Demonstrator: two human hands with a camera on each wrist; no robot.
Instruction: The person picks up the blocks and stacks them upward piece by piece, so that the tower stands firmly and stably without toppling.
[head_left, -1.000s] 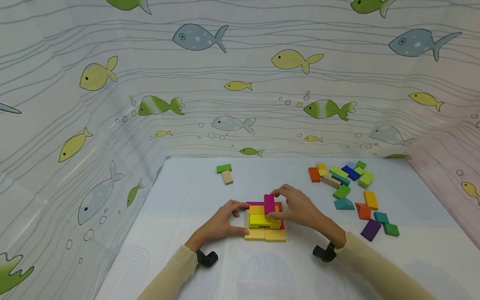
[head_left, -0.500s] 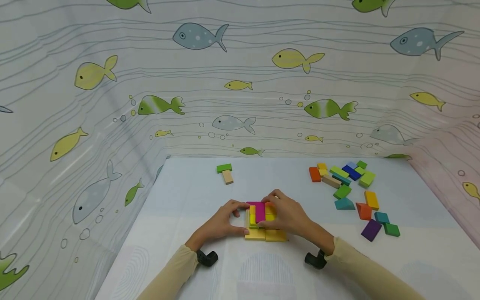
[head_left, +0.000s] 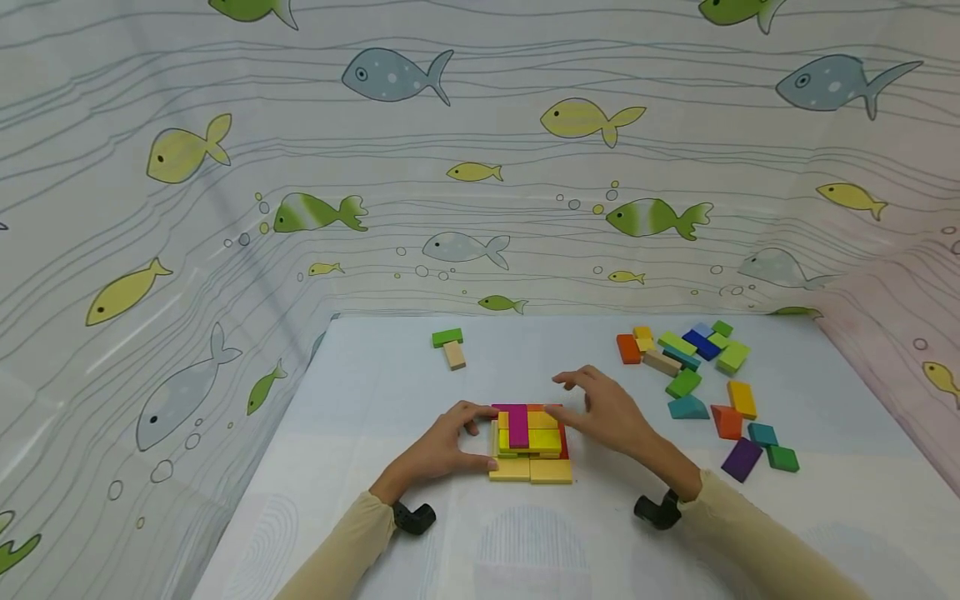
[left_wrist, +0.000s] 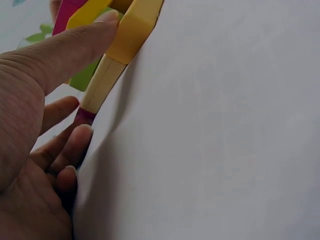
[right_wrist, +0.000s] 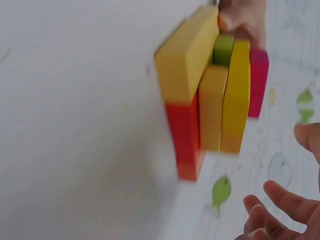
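A low stack of coloured wooden blocks [head_left: 551, 472] stands in front of me in the head view. A magenta block [head_left: 518, 427] lies across its top, left of the middle, over yellow blocks [head_left: 545, 440]. My left hand [head_left: 442, 442] rests at the stack's left side. Its thumb reaches the front corner of a pale yellow block [left_wrist: 135, 32], and a finger is by the magenta block at the back corner. To the right, my right hand [head_left: 607, 412] is spread and holds nothing, with its thumb tip near the stack's back right part.
Loose blocks [head_left: 663, 363] of many colours lie at the back right, with a purple block [head_left: 742, 460] nearest me. A green block [head_left: 447, 337] and a tan block [head_left: 454, 356] lie at the back left. A fish-printed sheet [head_left: 480, 200] rises behind the table.
My right hand has carried the magenta block leftward onto the stack's top and let go. It has since drawn back to the right. My left hand has stayed in place.
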